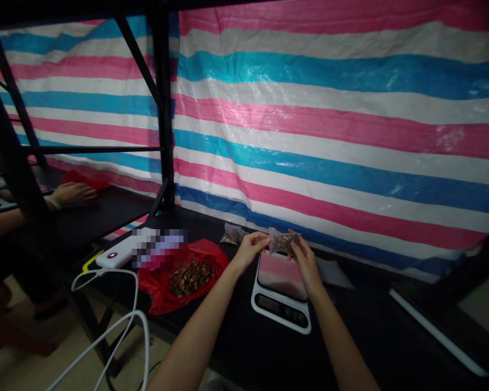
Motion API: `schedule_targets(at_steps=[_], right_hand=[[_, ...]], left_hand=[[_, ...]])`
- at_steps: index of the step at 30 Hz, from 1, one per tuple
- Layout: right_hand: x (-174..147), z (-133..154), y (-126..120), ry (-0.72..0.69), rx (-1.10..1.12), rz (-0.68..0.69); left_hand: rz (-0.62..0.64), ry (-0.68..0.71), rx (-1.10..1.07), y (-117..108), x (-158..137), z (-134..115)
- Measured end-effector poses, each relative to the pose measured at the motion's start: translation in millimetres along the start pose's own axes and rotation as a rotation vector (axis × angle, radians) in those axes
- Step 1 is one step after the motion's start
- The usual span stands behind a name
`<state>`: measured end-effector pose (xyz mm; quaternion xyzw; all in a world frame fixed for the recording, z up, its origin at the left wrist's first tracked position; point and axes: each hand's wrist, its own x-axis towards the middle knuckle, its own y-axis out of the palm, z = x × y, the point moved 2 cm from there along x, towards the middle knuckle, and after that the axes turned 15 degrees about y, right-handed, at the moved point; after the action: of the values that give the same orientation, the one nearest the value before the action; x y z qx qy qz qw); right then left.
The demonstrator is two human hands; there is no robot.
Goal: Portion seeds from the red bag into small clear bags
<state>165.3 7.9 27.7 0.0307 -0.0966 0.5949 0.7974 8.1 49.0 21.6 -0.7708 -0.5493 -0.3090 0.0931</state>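
Observation:
Between my two hands, above the back of a white kitchen scale (283,315), is a small clear zip bag (283,242) with brown pieces inside. My left hand (251,248) pinches the bag's open-looking end, fingers pressed together. On the other end, my right hand (303,258) grips the filled part between thumb and fingers. The scale's shiny plate lies below the hands, and its display looks dark. Left of my left forearm, a red plastic bag (158,296) lies spread out around a heap of brown bean-like pieces (192,277).
Another small filled bag (230,234) lies behind my left hand. Flat clear bags (334,273) lie right of the scale. A white power bank (126,247) with a white cable (136,315) sits at left. Black shelf posts (165,108) stand nearby; another person's hand (75,193) rests farther left.

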Motion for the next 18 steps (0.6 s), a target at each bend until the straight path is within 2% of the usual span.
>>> schedule_targets(at_steps=[3, 7, 9, 11, 15, 16, 18], right_hand=[[3.6, -5.6, -5.4, 0.007, 0.000, -0.039], [5.8, -12.1, -8.5, 0.003, -0.029, -0.051], [4.9, -12.7, -6.8, -0.023, -0.036, -0.038], [2.1, -10.4, -4.4, -0.059, -0.078, -0.092], [-11.4, 4.9, 1.8, -0.249, -0.327, -0.341], [-15.5, 9.2, 5.0, -0.312, -0.377, -0.348], [-21.6, 14.2, 13.6, -0.360, -0.416, -0.204]], left_hand=[[0.118, -0.040, 0.021, 3.6, -3.9, -0.4], [0.374, -0.098, 0.017, 11.8, -12.5, -2.0], [0.409, -0.094, 0.010, 14.6, -14.7, -3.6], [0.356, -0.067, 0.020, 15.1, -13.9, -5.4], [0.161, 0.001, 0.064, 10.5, -8.1, -10.6], [0.120, 0.012, 0.081, 9.1, -6.9, -11.8], [0.068, 0.027, 0.119, 6.7, -5.2, -12.8]])
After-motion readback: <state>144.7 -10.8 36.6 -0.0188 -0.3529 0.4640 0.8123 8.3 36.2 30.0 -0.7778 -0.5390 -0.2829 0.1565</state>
